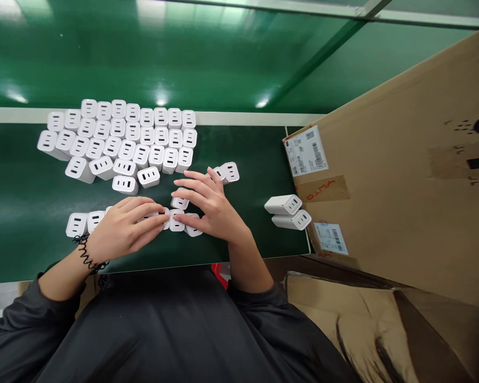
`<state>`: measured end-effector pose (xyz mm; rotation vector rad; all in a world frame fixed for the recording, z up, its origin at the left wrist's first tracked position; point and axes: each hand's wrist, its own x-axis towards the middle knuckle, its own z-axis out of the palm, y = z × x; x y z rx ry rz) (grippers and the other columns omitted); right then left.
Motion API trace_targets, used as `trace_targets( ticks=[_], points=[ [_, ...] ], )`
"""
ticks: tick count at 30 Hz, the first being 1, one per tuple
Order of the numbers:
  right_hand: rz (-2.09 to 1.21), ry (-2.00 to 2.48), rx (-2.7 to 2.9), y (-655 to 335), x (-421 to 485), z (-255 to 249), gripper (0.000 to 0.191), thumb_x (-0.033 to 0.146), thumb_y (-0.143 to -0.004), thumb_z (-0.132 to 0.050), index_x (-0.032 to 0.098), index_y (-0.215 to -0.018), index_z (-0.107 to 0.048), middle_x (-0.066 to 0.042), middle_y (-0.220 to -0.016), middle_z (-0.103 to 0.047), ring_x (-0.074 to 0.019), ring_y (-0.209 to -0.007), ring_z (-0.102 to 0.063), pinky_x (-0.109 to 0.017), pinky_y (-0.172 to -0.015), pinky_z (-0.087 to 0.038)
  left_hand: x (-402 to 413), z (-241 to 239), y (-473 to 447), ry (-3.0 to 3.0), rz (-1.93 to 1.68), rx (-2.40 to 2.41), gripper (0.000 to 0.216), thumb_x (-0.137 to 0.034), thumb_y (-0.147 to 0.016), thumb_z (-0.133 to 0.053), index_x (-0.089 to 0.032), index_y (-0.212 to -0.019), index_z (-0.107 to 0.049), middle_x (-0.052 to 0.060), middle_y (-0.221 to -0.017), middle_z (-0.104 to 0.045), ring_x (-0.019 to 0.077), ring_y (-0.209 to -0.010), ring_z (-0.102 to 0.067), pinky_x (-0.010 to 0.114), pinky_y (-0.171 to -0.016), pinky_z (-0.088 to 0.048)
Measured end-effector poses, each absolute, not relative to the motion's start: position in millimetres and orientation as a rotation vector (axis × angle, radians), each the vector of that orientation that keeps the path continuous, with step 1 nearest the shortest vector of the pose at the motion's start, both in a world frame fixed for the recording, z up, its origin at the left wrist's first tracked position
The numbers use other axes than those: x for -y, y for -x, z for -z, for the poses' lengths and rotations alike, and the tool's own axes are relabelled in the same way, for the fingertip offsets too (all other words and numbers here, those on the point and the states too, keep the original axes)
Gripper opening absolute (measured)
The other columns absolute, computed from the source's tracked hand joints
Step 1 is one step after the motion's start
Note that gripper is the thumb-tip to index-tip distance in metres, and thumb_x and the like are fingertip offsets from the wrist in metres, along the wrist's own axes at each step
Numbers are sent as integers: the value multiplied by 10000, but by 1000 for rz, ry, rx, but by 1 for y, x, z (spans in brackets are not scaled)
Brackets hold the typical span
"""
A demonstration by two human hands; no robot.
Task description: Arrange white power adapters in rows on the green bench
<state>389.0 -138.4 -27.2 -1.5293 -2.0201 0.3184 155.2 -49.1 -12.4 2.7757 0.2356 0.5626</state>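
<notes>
Bright, even light | glare on green panel (207,64) | edges stretched

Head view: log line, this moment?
left hand: over front USB-charger row | right hand: spread at row's right end | larger charger group: beyond row | charger pair: lying beside carton

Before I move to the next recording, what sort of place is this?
Probably a factory or packing workstation: many matching white charger-like blocks stand grouped on a green worktop, beside a large, taped, labelled cardboard box.
</notes>
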Motion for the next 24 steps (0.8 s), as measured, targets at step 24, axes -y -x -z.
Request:
trace_targets(
  ticks=[24],
  points=[
    [-280, 1921, 1665, -440, 150, 24, 213, 335, -958, -526, 254, -1093, -670, -42, -1182, -714, -296, -1255, -575, -567, -1135, -307, 49, 12, -156, -2749, -568, -256, 206, -206, -919, -613, -221, -1122, -640, 58, -1085, -725, 203, -991, -662, 353, -848, -559]
  ],
)
